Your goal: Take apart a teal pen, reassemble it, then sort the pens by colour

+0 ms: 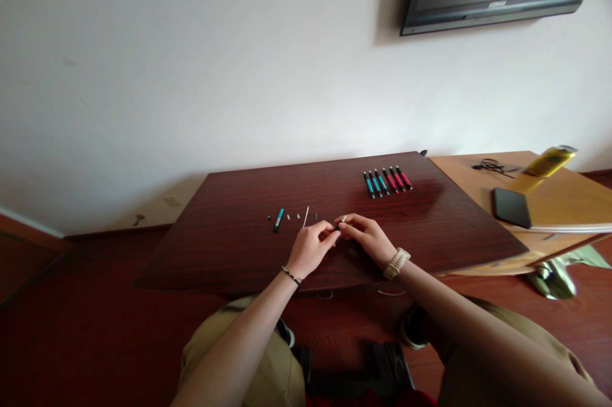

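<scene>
The left hand [312,246] and right hand [369,240] meet over the dark reddish-brown wooden table [229,203], fingertips pinched around a small black pen piece with a pale silvery tip [341,223]. The piece sits between the two hands, mostly covered by fingers, so its full shape and the left fingertips' exact grip are hard to make out. A thin white rod [306,214] runs down to just beside the left hand, its lower end apparently hidden there. The teal-and-black pen barrel [278,221] lies farther left, apart from both hands; the tiny pieces near it [298,216] are too small to identify.
</scene>
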The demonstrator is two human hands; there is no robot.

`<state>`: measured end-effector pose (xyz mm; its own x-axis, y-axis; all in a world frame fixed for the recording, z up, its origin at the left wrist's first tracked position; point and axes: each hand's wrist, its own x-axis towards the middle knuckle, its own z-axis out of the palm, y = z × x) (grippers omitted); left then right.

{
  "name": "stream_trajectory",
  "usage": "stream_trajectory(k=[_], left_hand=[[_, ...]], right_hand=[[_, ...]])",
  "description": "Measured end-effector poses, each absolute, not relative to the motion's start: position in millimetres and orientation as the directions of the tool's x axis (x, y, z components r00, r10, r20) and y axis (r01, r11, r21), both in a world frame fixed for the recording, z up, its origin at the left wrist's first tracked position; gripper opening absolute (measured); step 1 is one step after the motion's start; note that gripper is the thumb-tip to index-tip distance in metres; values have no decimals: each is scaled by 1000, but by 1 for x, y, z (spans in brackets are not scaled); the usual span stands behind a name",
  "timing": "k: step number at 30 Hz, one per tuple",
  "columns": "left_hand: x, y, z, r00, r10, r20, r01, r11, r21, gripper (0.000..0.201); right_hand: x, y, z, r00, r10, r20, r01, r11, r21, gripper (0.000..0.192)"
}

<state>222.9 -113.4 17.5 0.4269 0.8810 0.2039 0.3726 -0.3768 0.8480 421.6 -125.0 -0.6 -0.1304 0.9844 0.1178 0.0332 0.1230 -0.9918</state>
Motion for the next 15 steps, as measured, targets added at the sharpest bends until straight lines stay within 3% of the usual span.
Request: stream_trajectory(k=[5, 11, 15], left_hand=[[223, -112, 15, 419, 884, 208, 494, -414, 764, 29], [222, -111, 17, 410, 878, 246, 575, -458, 678, 21], [219, -108, 16, 399, 879, 259, 589, -463, 663, 22]], right_hand=[[426, -117, 4, -99, 976, 194, 39, 199, -979, 35], [448, -96, 2, -37, 935, 353, 417, 335, -845, 23], [456, -84, -8, -71, 933, 353, 530, 335, -779, 26]])
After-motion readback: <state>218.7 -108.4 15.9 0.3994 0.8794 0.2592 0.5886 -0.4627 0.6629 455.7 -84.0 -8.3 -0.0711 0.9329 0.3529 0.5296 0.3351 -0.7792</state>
